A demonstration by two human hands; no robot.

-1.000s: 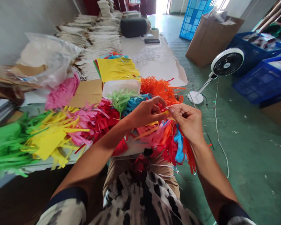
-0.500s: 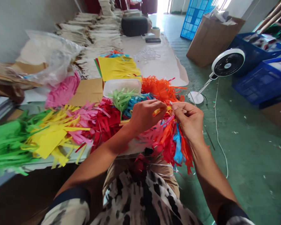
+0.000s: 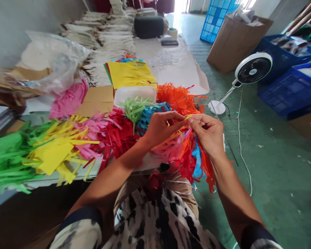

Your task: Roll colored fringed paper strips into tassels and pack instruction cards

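The yellow strip (image 3: pixel 188 117) lay between the fingertips of the two hands, above the right end of the table (image 3: pixel 145 164). Its short visible part ran roughly left to right, tilted slightly up toward the right.

The right hand (image 3: pixel 209 133) came in from the right, thumb and forefinger pinched together on the strip. The left hand (image 3: pixel 161 128) reached from the left with its palm turned down and a small gap behind thumb and forefinger; their tips nearly met at the strip's left end, though whether they gripped it was too small to tell. Both sets of tips were about equally near it, almost touching each other.

Just below, toward the near side, the mixed bunch (image 3: pixel 186 159) of red, orange, pink and blue strands fell over the near edge. On the far side lay the orange fringe (image 3: pixel 178 98); left of that were the green tassel (image 3: pixel 134 110) and the tray (image 3: pixel 145 91).
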